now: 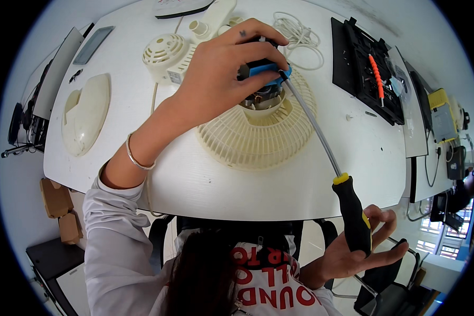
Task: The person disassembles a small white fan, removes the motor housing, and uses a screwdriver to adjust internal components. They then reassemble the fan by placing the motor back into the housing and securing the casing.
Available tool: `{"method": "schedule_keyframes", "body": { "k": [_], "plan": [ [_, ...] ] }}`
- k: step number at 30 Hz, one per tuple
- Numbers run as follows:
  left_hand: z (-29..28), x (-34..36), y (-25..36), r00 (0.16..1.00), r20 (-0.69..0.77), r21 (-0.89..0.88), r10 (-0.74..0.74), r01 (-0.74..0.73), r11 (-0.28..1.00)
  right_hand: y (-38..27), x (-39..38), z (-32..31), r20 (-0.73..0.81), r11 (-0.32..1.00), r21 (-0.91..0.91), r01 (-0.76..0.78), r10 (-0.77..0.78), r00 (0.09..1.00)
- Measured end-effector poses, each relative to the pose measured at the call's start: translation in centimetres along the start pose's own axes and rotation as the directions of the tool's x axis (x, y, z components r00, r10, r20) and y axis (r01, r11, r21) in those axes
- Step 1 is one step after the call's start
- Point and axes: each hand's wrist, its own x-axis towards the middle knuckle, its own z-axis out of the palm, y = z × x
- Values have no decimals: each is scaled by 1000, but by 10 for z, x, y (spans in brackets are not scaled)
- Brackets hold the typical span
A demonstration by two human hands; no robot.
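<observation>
My left hand (224,73) is closed around a blue-and-black piece (263,69), whose exact kind I cannot make out. It sits over an exposed fan motor (266,97) in the middle of a cream round fan grille (247,142). A long screwdriver (316,129) slants with its tip at the blue piece by my left thumb. Its black-and-yellow handle (352,213) rests loosely in my right hand (347,258), near the table's front edge, some fingers stretched out. My left fingers partly hide the motor and the piece.
Left of the grille lie a cream vented housing (166,55) and a curved cream cover (87,116). A coiled cable (300,39) is behind it. On the right, a black tool case (361,63) holds an orange-handled tool (375,73). A grey tray (94,45) lies far left.
</observation>
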Motion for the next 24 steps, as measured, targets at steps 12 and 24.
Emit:
{"method": "schedule_keyframes", "body": {
  "k": [12,24],
  "plan": [
    [-1,0,0,1000,13,-13,0,0,1000,-8,13,19,-77,969,245,-34,54,996],
    [0,0,0,1000,7,2,7,-7,1000,-7,2,11,-78,975,205,-83,101,992]
  ]
}}
